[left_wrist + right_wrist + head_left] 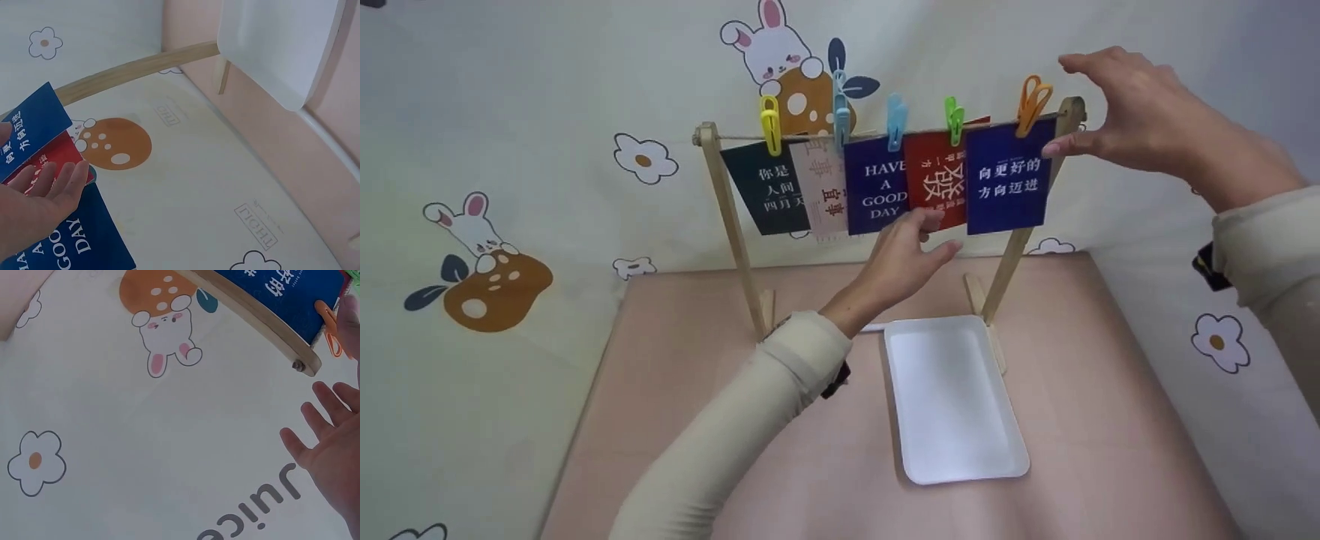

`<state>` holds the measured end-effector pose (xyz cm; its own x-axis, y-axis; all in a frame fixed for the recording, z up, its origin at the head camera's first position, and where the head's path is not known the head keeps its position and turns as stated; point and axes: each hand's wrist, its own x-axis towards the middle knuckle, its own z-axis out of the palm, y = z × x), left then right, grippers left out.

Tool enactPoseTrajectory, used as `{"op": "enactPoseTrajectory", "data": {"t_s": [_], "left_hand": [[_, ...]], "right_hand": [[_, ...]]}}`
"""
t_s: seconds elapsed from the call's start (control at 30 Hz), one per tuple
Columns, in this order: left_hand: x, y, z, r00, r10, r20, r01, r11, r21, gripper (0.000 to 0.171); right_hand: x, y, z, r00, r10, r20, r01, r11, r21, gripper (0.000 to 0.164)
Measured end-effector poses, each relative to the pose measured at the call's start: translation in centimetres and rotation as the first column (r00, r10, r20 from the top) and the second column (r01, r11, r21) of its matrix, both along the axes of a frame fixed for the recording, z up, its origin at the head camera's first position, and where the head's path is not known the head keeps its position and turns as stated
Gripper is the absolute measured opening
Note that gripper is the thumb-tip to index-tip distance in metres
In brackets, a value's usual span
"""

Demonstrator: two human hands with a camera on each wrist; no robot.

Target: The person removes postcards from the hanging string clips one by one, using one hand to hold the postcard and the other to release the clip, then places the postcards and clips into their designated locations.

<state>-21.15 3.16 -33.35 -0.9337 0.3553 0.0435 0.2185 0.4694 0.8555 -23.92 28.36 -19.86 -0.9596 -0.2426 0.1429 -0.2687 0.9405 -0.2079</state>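
Several cards hang from a string, each under a small clothespin. At the right end, an orange clothespin (1033,105) holds a blue card (1009,180) with white Chinese characters. My right hand (1147,124) is spread just right of this clothespin, its thumb by the card's upper right edge, holding nothing. My left hand (904,255) is in front of the lower part of a red card (941,180), fingers loosely bent and not gripping; whether it touches the card I cannot tell. A green clothespin (954,122) sits above the red card. Left of it hangs a blue "HAVE A GOOD DAY" card (874,180).
A wooden frame (735,232) carries the string. Further left hang a pale card (823,180) and a dark green card (761,195), with a yellow clothespin (769,126) above. A white tray (952,397) lies on the pink tabletop (1080,420), in front of the frame's right leg.
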Motion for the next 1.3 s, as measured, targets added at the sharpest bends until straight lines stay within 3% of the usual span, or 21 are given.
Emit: {"op": "enactPoseTrajectory", "data": {"t_s": [0.23, 0.4, 0.5, 0.63, 0.73, 0.93, 1.07, 1.3], "left_hand": [[-0.4, 2.6, -0.1, 0.999, 0.022, 0.035, -0.022, 1.000, -0.022, 0.051], [-0.7, 4.1, -0.3, 0.993, 0.114, 0.035, -0.110, 0.988, -0.106, 0.055], [-1.0, 4.6, -0.4, 0.982, 0.180, 0.059, -0.174, 0.979, -0.103, 0.055], [-1.4, 5.0, -0.6, 0.969, 0.227, 0.096, -0.230, 0.973, 0.024, 0.049], [-1.7, 5.2, -0.8, 0.963, 0.239, 0.125, -0.258, 0.951, 0.170, 0.042], [-2.3, 6.4, -1.3, 0.950, 0.236, 0.205, -0.303, 0.857, 0.417, 0.033], [-2.6, 7.3, -1.8, 0.939, 0.236, 0.250, -0.331, 0.820, 0.468, 0.024], [-2.4, 7.5, -1.7, 0.930, 0.244, 0.276, -0.355, 0.794, 0.494, 0.018]], "right_hand": [[-0.8, -1.4, 0.8, 1.000, 0.002, 0.020, -0.003, 0.999, 0.037, 0.082], [-1.3, -2.0, 1.3, 1.000, 0.008, 0.024, -0.009, 0.999, 0.030, 0.074], [-1.5, -2.3, 1.5, 0.998, -0.005, 0.069, 0.002, 0.999, 0.042, 0.071], [-1.7, -2.7, 1.7, 0.992, -0.023, 0.126, 0.017, 0.999, 0.042, 0.065], [-1.9, -3.0, 2.0, 0.991, -0.023, 0.133, 0.018, 0.999, 0.037, 0.060], [-2.1, -3.3, 2.2, 0.995, -0.021, 0.099, 0.018, 0.999, 0.030, 0.050], [-2.1, -3.2, 2.0, 0.997, -0.009, 0.082, 0.008, 1.000, 0.019, 0.047], [-2.0, -3.4, 2.2, 1.000, -0.009, 0.027, 0.009, 0.999, -0.033, 0.042]]}}
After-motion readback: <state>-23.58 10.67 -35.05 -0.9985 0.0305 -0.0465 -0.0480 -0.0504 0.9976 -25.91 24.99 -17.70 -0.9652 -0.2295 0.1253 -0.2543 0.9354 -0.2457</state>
